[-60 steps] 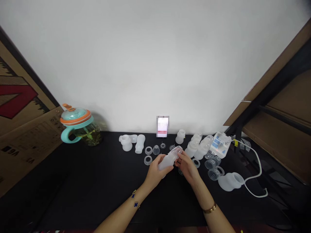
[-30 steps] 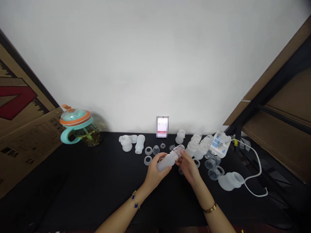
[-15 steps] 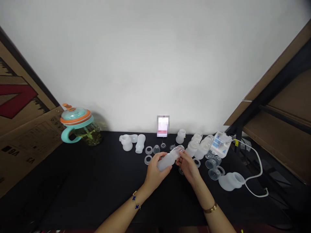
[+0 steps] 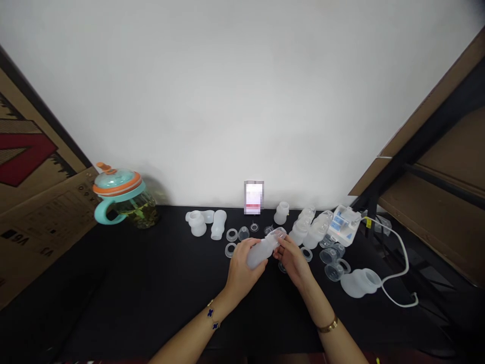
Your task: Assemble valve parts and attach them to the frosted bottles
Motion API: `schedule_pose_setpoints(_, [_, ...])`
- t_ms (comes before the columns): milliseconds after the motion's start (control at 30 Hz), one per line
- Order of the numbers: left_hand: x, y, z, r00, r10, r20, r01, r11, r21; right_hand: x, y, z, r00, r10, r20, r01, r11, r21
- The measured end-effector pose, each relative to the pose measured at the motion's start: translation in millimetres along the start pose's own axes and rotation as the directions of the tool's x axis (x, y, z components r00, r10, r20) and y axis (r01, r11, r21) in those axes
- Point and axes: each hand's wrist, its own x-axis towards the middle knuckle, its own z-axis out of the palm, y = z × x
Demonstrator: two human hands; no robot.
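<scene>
A frosted white bottle (image 4: 259,253) lies tilted in my left hand (image 4: 242,268), whose fingers wrap round its body. On the bottle's upper right end sits a clear cap (image 4: 279,233). My right hand (image 4: 291,257) has its fingers closed at the lower edge of that cap. Around the hands lie white rings (image 4: 232,234) and a small clear dome (image 4: 243,233). Another ring (image 4: 306,254) is just right of my right hand. Capped bottles (image 4: 316,231) stand behind it, and an open bottle (image 4: 281,213) is near the wall.
A teapot (image 4: 125,197) with a turquoise handle stands at the left by a cardboard box (image 4: 45,227). Loose white bottles (image 4: 219,225) lie at the back. To the right are clear cups (image 4: 334,271), a bottle (image 4: 359,283), a white charger (image 4: 344,226) and its cable. A phone (image 4: 253,197) leans on the wall.
Both hands stay nearly in place on the bottle and its cap. My left hand and wrist have shifted very slightly to the right.
</scene>
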Motion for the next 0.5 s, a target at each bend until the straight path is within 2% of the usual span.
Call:
schedule_pose_setpoints(300, [-1.9, -3.4, 1.5, 0.995, 0.084, -0.055, -0.082, 0.996, 0.030, -1.8, -0.4, 0.4, 1.000, -0.019, 0.022, 0.019, 1.000, 0.005])
schedule_pose_setpoints(500, [-2.1, -4.0, 1.2, 0.991, 0.123, -0.053, -0.118, 0.990, 0.081, -0.6, 1.4, -1.0, 1.000, 0.001, 0.018, -0.002, 0.999, 0.036])
